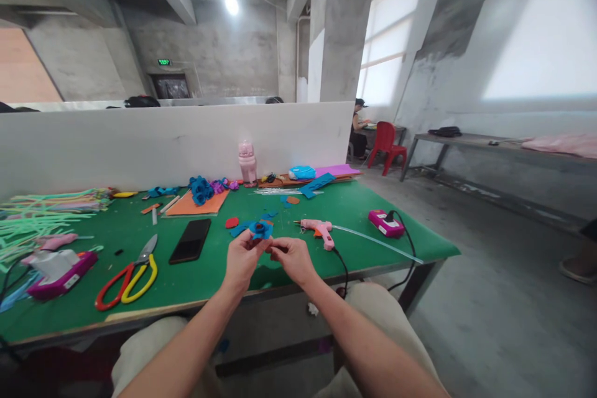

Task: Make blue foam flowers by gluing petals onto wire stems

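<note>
Here, both hands point(268, 258) pinching blue felt flower point(259, 229), green table point(354, 205)

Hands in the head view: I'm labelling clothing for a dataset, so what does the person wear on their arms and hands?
Nothing shows on either: the left hand and right hand are bare, no gloves, rings or watch visible. Both forearms are bare, with no sleeve in view.

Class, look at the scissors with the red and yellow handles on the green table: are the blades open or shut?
Shut: the scissors lie flat, both blades together in one point.
</note>
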`<state>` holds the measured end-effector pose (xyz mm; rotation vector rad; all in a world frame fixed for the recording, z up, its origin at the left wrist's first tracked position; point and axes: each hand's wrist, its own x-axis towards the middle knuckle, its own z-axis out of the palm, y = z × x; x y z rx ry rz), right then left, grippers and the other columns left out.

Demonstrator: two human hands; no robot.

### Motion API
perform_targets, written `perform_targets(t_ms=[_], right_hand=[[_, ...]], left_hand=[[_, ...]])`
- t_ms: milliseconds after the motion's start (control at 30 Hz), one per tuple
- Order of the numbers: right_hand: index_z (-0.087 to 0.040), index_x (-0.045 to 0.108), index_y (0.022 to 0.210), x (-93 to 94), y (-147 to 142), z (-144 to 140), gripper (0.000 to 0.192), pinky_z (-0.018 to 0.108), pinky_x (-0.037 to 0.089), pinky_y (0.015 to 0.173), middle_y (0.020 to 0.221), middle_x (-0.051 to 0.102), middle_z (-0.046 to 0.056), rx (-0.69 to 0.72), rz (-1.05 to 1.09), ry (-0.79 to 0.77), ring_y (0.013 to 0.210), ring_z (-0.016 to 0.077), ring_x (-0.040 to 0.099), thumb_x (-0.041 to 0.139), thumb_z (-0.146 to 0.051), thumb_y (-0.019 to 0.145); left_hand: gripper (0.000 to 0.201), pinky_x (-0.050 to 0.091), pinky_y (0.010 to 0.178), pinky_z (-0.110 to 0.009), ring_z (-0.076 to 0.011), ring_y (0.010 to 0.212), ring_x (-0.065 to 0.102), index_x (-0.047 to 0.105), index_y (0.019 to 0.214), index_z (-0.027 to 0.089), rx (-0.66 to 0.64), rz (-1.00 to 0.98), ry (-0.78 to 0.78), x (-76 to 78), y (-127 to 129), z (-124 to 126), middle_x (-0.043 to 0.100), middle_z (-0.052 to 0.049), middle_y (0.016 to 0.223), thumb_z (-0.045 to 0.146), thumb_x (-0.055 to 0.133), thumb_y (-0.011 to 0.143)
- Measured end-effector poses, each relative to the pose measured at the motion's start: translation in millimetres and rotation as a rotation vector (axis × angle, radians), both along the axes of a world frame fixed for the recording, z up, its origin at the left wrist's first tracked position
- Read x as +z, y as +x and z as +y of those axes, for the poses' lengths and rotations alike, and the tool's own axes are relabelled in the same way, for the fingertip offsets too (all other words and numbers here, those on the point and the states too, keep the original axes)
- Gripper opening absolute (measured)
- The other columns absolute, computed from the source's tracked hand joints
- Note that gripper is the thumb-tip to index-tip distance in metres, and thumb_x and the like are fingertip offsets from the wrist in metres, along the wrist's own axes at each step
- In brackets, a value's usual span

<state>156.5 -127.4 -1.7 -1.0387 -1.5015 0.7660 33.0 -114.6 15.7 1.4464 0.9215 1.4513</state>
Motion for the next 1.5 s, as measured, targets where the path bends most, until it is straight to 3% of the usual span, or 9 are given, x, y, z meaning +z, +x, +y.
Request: perform_targets(t_ms=[167, 367, 500, 700, 900, 1033, 1200, 1400, 1500], right_hand=[[-0.016, 0.072, 0.073, -1.5, 3.4, 2.3, 0.019, 0.021, 0.043, 0.050, 0.052, 0.062, 0.000, 0.034, 0.050, -0.086, 0.049, 0.0119, 0.055, 0.057, -0.026, 0.070], [-0.017, 0.071, 0.076, 0.1, 4.2, 0.3, 0.019, 0.022, 0.045, 0.052, 0.055, 0.063, 0.000, 0.000, 0.029, -0.047, 0.051, 0.0123, 0.057, 0.056, -0.029, 0.073], [-0.019, 0.067, 0.091, 0.8, 16.1, 4.9, 0.027, 0.023, 0.048, 0.052, 0.078, 0.068, 0.002, -0.046, 0.028, -0.037, 0.057, 0.0132, 0.061, 0.059, -0.038, 0.073], [-0.016, 0.064, 0.078, 4.8, 40.3, 13.2, 0.028, 0.021, 0.046, 0.047, 0.072, 0.066, 0.003, -0.115, 0.124, -0.119, 0.052, 0.0108, 0.057, 0.056, -0.042, 0.073], [-0.014, 0.064, 0.076, 7.7, 45.1, 10.3, 0.030, 0.021, 0.045, 0.048, 0.070, 0.065, 0.003, -0.114, 0.156, -0.160, 0.052, 0.0095, 0.056, 0.057, -0.043, 0.072], [-0.014, 0.064, 0.076, 4.7, 42.0, 11.1, 0.030, 0.020, 0.045, 0.049, 0.070, 0.065, 0.004, -0.097, 0.169, -0.179, 0.052, 0.0094, 0.056, 0.058, -0.043, 0.072], [-0.014, 0.064, 0.078, 2.8, 35.7, 13.4, 0.028, 0.021, 0.046, 0.050, 0.071, 0.066, 0.005, -0.080, 0.178, -0.173, 0.054, 0.0102, 0.057, 0.057, -0.041, 0.074], [-0.015, 0.065, 0.082, 4.4, 43.9, 17.7, 0.030, 0.023, 0.048, 0.050, 0.071, 0.066, 0.006, -0.160, 0.186, -0.102, 0.056, 0.0127, 0.058, 0.054, -0.042, 0.077], [-0.015, 0.065, 0.082, 8.0, 56.7, 19.7, 0.029, 0.024, 0.048, 0.051, 0.070, 0.066, 0.005, -0.209, 0.216, -0.110, 0.055, 0.0124, 0.058, 0.055, -0.042, 0.077]], left_hand=[[0.019, 0.045, 0.059, -0.023, -0.0126, 0.060, 0.057, 0.062, 0.065, 0.016, -0.032, 0.125, 0.051, -5.2, -5.9, 6.2, 0.063, 0.000, 0.061, 0.033, 0.068, 0.065], [0.016, 0.046, 0.065, -0.026, -0.0161, 0.067, 0.061, 0.067, 0.068, 0.017, 0.057, 0.308, 0.156, -4.6, -12.3, 9.5, 0.067, -0.001, 0.065, 0.033, 0.066, 0.066], [0.019, 0.047, 0.067, -0.027, -0.0178, 0.071, 0.062, 0.068, 0.071, 0.016, 0.208, 0.183, 0.116, 11.3, -25.2, 14.6, 0.069, -0.003, 0.069, 0.034, 0.066, 0.066], [0.014, 0.046, 0.068, -0.026, -0.0127, 0.063, 0.059, 0.064, 0.071, 0.016, 0.265, 0.014, 0.205, 29.6, -49.6, 27.5, 0.064, 0.000, 0.061, 0.029, 0.067, 0.067], [0.014, 0.045, 0.056, -0.024, -0.0086, 0.049, 0.051, 0.053, 0.078, 0.020, 0.009, -0.254, 0.177, 35.0, -50.4, 26.1, 0.056, 0.005, 0.055, 0.028, 0.063, 0.072], [0.015, 0.028, 0.040, -0.016, -0.0044, 0.038, 0.034, 0.049, 0.081, 0.021, -0.078, -0.273, 0.108, 35.9, -46.9, 21.8, 0.044, 0.008, 0.049, 0.029, 0.061, 0.074], [0.021, 0.028, 0.043, -0.017, -0.0056, 0.044, 0.038, 0.056, 0.074, 0.017, 0.118, -0.034, 0.081, 30.3, -49.2, 32.6, 0.047, 0.005, 0.053, 0.032, 0.067, 0.066], [0.021, 0.036, 0.051, -0.023, -0.0149, 0.055, 0.055, 0.069, 0.066, 0.017, 0.221, 0.723, -0.108, 5.2, -63.4, 90.6, 0.063, -0.002, 0.057, 0.037, 0.064, 0.060], [0.018, 0.034, 0.050, -0.024, -0.0179, 0.055, 0.056, 0.070, 0.060, 0.018, 0.227, 0.875, -0.146, -6.0, -64.6, 113.0, 0.064, -0.003, 0.053, 0.035, 0.065, 0.057]])
